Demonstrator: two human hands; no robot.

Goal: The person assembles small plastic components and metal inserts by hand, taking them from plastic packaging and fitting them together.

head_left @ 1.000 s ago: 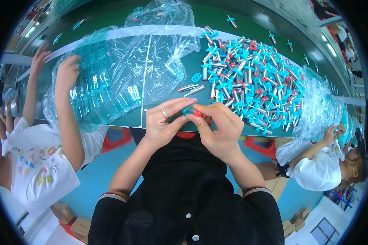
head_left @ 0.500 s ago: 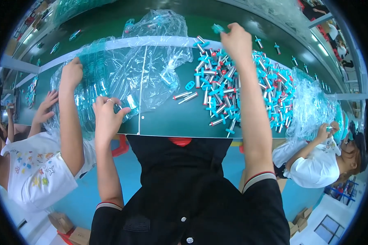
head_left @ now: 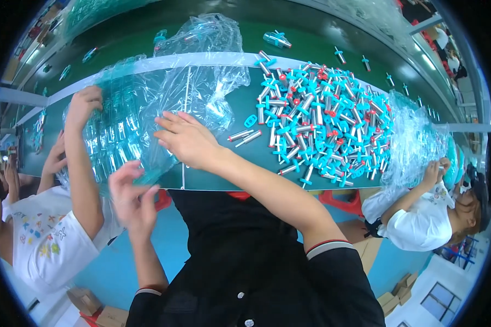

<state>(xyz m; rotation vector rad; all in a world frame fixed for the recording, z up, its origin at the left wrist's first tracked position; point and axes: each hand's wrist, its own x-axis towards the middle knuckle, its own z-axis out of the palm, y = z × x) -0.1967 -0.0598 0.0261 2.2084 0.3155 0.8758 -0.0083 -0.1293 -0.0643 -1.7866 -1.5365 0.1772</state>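
My right hand lies over the clear plastic bag, its fingers stretched out. Near the table's front edge my left hand is smeared by motion, with thumb and fingers apart and nothing visible held. It is close to the rows of clear teal plastic shells in the bag. To the right of my hands lies a big pile of small metal cylinders with teal and red plastic parts. Two loose metal cylinders rest left of the pile, near a small teal plate.
A co-worker's hand is on the left side of the shells. Another person works at the right beside more plastic bags. Beyond the white rail, a dark green belt carries scattered parts, including a filled teal shell.
My right hand has come from the belt beyond the pile to the bag at left; a filled teal shell now lies on the belt. My left hand has moved nearer the front edge.
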